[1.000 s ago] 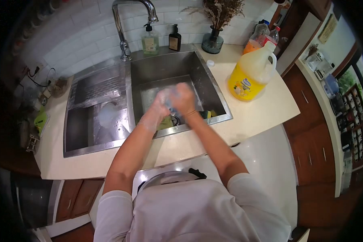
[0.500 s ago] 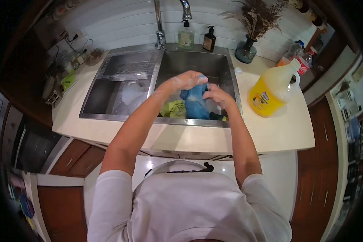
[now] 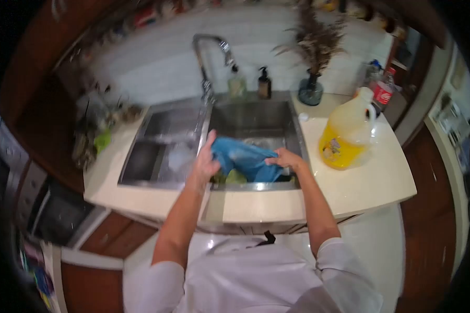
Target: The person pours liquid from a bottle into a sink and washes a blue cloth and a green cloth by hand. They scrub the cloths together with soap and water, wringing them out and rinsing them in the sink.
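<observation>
A wet blue cloth (image 3: 243, 156) is stretched between my two hands over the right basin of the steel sink (image 3: 251, 112). My left hand (image 3: 208, 159) grips its left end, near the divider between the basins. On the other side, my right hand (image 3: 288, 159) pinches the cloth's right end. Below the cloth, in the basin, lies a yellow-green cloth (image 3: 235, 177), partly covered. Something dark beside it is mostly hidden. Motion blurs the whole view a little.
Foamy water (image 3: 180, 156) is in the left basin. A large jug of yellow liquid (image 3: 342, 138) stands on the right counter, near a vase of dried stems (image 3: 311, 89). Behind the sink are a faucet (image 3: 207, 91), a clear soap bottle (image 3: 237, 86) and a dark pump bottle (image 3: 265, 84).
The bunched blue cloth is now spread out sideways. My left hand has moved left and down, away from my right hand. The camera view has tilted up.
</observation>
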